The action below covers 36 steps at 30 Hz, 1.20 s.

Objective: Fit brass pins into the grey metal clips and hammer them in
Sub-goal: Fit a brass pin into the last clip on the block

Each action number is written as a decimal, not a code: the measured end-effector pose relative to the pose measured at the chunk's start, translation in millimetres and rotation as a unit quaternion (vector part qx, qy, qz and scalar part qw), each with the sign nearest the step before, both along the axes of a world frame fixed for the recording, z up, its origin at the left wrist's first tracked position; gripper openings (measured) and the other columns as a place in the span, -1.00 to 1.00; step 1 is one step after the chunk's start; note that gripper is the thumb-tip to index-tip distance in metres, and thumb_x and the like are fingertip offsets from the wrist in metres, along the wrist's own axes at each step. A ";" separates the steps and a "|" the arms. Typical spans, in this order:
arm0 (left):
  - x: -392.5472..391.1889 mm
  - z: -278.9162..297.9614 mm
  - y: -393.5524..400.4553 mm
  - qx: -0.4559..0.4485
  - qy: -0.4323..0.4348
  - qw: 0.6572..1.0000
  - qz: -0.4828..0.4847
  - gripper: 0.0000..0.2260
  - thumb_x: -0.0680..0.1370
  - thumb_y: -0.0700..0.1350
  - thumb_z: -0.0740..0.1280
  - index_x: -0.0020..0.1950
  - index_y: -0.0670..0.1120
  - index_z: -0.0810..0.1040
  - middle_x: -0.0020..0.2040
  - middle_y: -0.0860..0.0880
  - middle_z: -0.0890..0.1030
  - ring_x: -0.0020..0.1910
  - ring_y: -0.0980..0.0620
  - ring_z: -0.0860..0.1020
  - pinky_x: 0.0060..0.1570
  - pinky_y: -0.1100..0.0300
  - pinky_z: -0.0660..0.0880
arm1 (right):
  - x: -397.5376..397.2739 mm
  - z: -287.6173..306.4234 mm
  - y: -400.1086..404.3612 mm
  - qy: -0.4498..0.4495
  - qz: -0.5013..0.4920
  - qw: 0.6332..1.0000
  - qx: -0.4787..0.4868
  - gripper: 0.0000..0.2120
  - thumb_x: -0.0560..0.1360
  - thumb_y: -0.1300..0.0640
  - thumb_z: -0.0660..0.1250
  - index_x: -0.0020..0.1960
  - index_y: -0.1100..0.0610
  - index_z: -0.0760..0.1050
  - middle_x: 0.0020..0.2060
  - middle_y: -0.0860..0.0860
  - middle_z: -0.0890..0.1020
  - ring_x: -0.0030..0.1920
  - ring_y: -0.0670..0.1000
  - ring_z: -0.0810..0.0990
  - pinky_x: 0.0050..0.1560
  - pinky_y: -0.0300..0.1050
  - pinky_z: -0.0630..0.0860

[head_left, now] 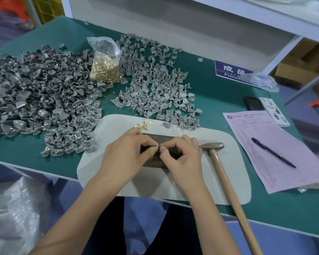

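Observation:
My left hand (125, 151) pinches a grey metal clip (153, 151) above the dark metal block (156, 159) on the white mat (228, 162). My right hand (180, 153) pinches a brass pin (159, 145) at the clip's top edge. Several loose brass pins (143, 125) lie on the mat just beyond the block. A wooden-handled hammer (226, 181) lies on the mat right of my right hand, its head touching nothing I hold. A clear bag of brass pins (105, 69) stands among the clips.
A big heap of grey clips (35, 92) covers the left of the green table and a looser pile of clips (155, 85) lies in the middle. A pink form (276, 150) with a pen (273, 152), a phone (254, 103) and a blue sign (230, 70) sit at right.

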State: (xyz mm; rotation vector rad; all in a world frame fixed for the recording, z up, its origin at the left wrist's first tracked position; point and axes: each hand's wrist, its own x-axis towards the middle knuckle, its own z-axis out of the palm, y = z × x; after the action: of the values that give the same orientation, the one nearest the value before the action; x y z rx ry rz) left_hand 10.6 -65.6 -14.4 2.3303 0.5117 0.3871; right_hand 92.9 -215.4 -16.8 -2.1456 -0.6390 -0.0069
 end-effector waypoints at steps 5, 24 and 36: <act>1.1 -1.2 1.7 0.001 -0.010 1.000 -0.013 -0.92 0.50 0.13 0.44 -0.01 0.28 0.65 -0.06 0.22 0.51 -0.06 0.24 0.52 -0.18 0.21 0.43 | 4.0 11.0 1.2 0.011 0.008 1.000 -0.024 -0.91 0.35 -0.07 0.39 -0.24 -0.07 0.63 -0.33 -0.11 0.55 -0.08 -0.02 0.44 0.13 0.24 0.41; 5.0 0.1 1.2 0.056 -0.018 0.998 -0.010 -0.97 0.50 0.17 0.46 -0.09 0.29 0.66 -0.13 0.25 0.56 -0.10 0.22 0.50 -0.27 0.24 0.40 | 12.3 -8.7 -96.7 -0.003 -0.278 0.945 -0.172 -0.69 0.53 -0.12 0.42 0.19 0.01 0.55 0.06 0.06 0.56 0.13 0.16 0.52 0.10 0.15 0.50; 8.3 6.9 3.6 0.091 -0.007 0.996 -0.018 -0.93 0.48 0.16 0.46 -0.05 0.27 0.69 -0.12 0.24 0.59 0.04 0.14 0.50 -0.17 0.17 0.39 | 4.3 26.7 -79.2 0.126 -0.071 0.989 0.040 -0.74 0.68 -0.09 0.15 -0.02 -0.02 0.56 -0.34 -0.14 0.56 -0.42 -0.07 0.40 -0.35 -0.15 0.33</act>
State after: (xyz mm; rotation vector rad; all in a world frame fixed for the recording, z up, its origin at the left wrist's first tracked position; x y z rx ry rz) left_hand 18.9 -62.0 -7.5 2.5069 0.4437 0.4484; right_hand 97.1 -294.6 9.9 -2.0654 -0.3331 0.1574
